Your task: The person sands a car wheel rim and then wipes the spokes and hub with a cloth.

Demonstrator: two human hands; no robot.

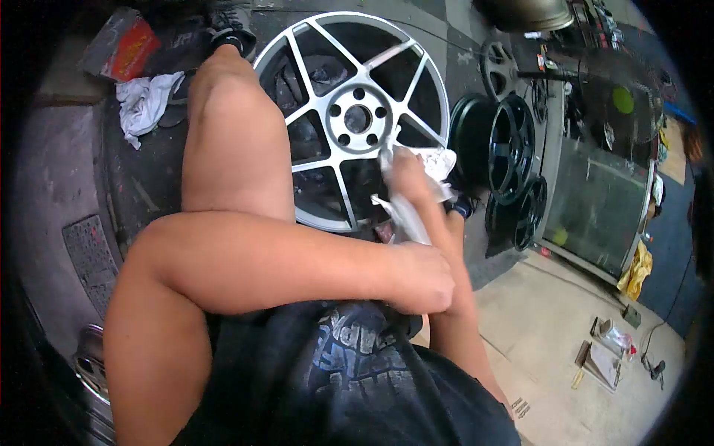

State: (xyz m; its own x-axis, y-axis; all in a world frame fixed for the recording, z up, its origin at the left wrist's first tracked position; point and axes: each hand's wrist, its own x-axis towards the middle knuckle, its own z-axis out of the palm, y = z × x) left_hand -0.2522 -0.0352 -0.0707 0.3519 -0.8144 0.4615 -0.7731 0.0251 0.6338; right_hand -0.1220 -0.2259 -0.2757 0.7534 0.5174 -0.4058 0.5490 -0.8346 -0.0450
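A silver multi-spoke car wheel rim [349, 93] lies face up between my legs, with several bolt holes around its centre bore. My right hand [407, 177], slightly blurred, is closed on a whitish cloth [405, 219] at the lower right spokes. Part of this cloth hangs down towards my left hand [422, 279], a fist at the end of my bent arm, which seems to grip its lower end. Most of that hand's fingers are turned away from view. Crumpled white material [437, 162] shows just right of my right hand, against the rim's edge.
Dark green rims [494, 145] stand to the right of the silver one. A white rag [147, 104] and a red-and-grey package [134, 48] lie at upper left. At right are a glass-fronted cabinet [591, 212] and a fan [621, 97]; small items rest on the pale floor.
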